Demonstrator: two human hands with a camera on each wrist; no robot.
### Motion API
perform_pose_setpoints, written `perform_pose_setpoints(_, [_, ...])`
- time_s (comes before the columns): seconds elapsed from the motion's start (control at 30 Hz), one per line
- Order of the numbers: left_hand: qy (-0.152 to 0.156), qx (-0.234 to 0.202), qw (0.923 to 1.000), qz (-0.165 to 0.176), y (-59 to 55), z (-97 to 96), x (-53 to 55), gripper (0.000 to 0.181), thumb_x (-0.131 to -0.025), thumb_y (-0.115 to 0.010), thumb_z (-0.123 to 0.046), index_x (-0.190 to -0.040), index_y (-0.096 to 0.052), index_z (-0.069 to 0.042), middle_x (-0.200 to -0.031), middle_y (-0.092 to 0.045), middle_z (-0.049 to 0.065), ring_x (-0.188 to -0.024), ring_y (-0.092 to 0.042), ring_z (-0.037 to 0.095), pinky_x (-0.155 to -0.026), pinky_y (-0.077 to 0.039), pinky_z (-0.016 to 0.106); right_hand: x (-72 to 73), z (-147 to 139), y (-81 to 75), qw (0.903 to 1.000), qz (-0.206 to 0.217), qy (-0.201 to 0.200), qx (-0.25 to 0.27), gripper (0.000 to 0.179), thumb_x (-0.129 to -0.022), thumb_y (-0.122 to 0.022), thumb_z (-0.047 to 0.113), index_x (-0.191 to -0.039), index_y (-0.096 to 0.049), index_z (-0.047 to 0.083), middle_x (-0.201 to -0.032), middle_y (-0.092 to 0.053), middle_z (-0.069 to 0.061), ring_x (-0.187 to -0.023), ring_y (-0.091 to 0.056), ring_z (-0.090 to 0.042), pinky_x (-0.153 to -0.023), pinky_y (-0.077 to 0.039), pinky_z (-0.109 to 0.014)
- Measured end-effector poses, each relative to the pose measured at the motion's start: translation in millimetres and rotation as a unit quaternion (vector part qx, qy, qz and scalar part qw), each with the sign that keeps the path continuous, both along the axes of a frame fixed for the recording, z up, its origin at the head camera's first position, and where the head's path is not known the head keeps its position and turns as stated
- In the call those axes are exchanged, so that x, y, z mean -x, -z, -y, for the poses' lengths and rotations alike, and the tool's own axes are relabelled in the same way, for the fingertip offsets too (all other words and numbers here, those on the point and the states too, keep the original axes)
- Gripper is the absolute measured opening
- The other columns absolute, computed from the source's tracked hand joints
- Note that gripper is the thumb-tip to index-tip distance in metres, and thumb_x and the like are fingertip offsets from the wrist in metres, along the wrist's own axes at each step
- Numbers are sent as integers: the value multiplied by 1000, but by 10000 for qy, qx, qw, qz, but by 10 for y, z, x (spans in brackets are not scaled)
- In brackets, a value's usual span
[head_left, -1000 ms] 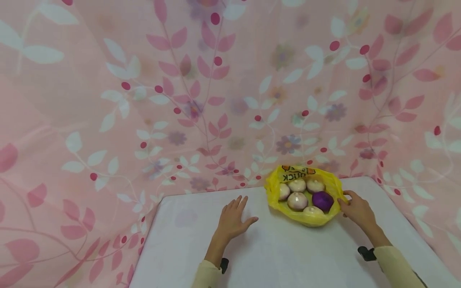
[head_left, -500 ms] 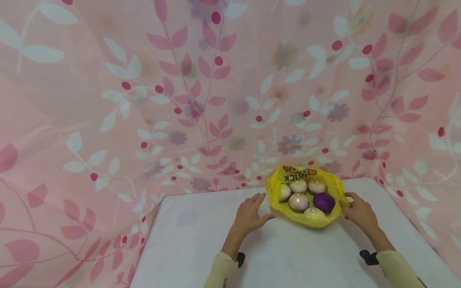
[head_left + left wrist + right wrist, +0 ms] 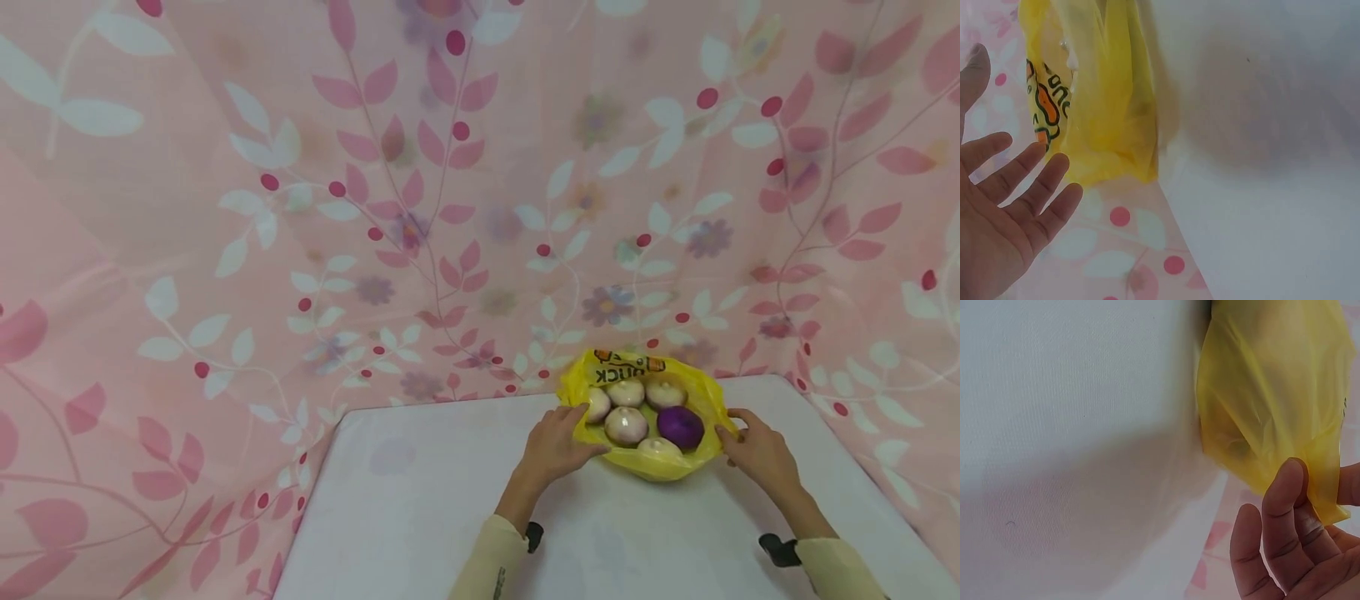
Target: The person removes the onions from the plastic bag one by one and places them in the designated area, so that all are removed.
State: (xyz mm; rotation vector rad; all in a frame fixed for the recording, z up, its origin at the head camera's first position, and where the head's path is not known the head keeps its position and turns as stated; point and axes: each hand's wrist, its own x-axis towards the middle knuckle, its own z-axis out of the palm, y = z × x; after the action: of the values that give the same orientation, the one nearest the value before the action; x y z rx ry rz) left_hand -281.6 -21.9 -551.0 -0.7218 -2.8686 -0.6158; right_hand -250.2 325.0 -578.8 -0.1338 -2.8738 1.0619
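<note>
The yellow plastic bag (image 3: 656, 468) sits open-mouthed on the far right part of the table (image 3: 420, 483), close to the back edge. From the head view, I see a white-covered tabletop with a rounded far corner and, rising behind it, a pink cloth (image 3: 420, 208) printed with leaves, red dots and soft flowers, creased here and there. Inside the bag lie five pale round pieces (image 3: 626, 426), smooth and glossy with a faint mauve tinge, and one deep purple piece (image 3: 680, 428), equally rounded. Dark lettering and orange shapes (image 3: 626, 365) decorate the back wall. The left hand (image 3: 557, 446) is at the bag's left side, unclenched; the right hand (image 3: 763, 450) pinches the rim on the opposite side. Both arms wear cream sleeves (image 3: 491, 558), with a black device (image 3: 534, 536) at each wrist.

From the left wrist, the film looks thin and translucent, falling in upright pleats. The left fingers spread loosely beside it, grasping nothing; whether their tips touch the plastic I cannot tell. The table's straight edge cuts diagonally past the printed cloth.

From the right wrist, the film gathers into tight wrinkles where the right thumb and fingers grip its corner, and a soft shadow spreads over the finely woven white surface.
</note>
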Motion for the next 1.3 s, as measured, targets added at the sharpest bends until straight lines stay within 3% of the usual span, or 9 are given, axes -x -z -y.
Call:
perform_pose_setpoints(0.13, [10, 48, 10000, 30, -21, -132, 16, 73, -84, -62, -68, -142, -52, -25, -131, -58, -2, -115, -55, 18, -91, -49, 34, -17, 18, -29, 10000, -46, -3, 18, 58, -101, -52, 37, -136, -39, -8, -68, -63, -2, -57, -59, -20, -49, -44, -35])
perform_pose_setpoints(0.33, [112, 97, 9997, -189, -32, -341, 53, 59, -88, -68, -54, -137, -57, -24, -123, -62, -3, -107, -57, 14, -87, -49, 30, -37, 51, -47, 9999, -172, -5, 12, 56, -101, -52, 35, -136, -40, -6, -66, -62, -2, -55, -57, -18, -49, -43, -34])
perform_pose_setpoints(0.57, [312, 215, 9993, 4, 18, -601, 127, 48, -90, -67, -52, -129, -63, -25, -109, -64, -8, -96, -57, 11, -77, -47, 24, -39, 72, -40, 9998, -213, -43, 26, 56, -101, -52, 37, -136, -41, -5, -69, -65, -2, -55, -58, -17, -48, -43, -35])
perform_pose_setpoints(0.77, [530, 450, 9973, -235, 67, -852, 171, 37, -89, -66, -56, -104, -68, -22, -91, -60, -15, -88, -54, 5, -76, -41, 18, -30, 59, -38, 9996, -264, -38, 5, 55, -101, -53, 37, -136, -41, -4, -70, -65, -2, -55, -59, -17, -48, -43, -34])
perform_pose_setpoints(0.93, [108, 402, 9991, -75, 119, -961, 145, 40, -84, -68, -60, -94, -68, -21, -88, -60, -15, -85, -52, 2, -77, -41, 18, -32, 64, -33, 9995, -326, -21, 39, 54, -100, -53, 37, -135, -43, -3, -69, -65, -1, -55, -60, -17, -47, -42, -34])
perform_pose_setpoints(1.03, [-172, 254, 9995, 2, 147, -1015, 125, 42, -81, -70, -62, -79, -67, -20, -84, -57, -16, -85, -53, 2, -76, -42, 17, -41, 61, -37, 9994, -339, -12, 50, 53, -100, -54, 35, -135, -43, -3, -69, -65, -2, -55, -61, -18, -47, -42, -34])
perform_pose_setpoints(1.17, [-418, 358, 9984, -137, 171, -1088, 94, 53, -81, -68, -65, -58, -52, -19, -64, -42, -13, -72, -48, 2, -64, -37, 15, -45, 63, -43, 9996, -285, -6, 54, 53, -100, -54, 35, -136, -43, -3, -69, -65, -2, -56, -61, -19, -47, -42, -34])
perform_pose_setpoints(1.3, [-760, 93, 9969, -174, 191, -1159, 49, 58, -74, -73, -67, -55, -43, -21, -51, -32, -11, -59, -40, 3, -51, -29, 18, -38, 66, -36, 9998, -211, 6, 33, 54, -100, -54, 35, -136, -42, -3, -68, -65, -1, -55, -59, -17, -48, -42, -34])
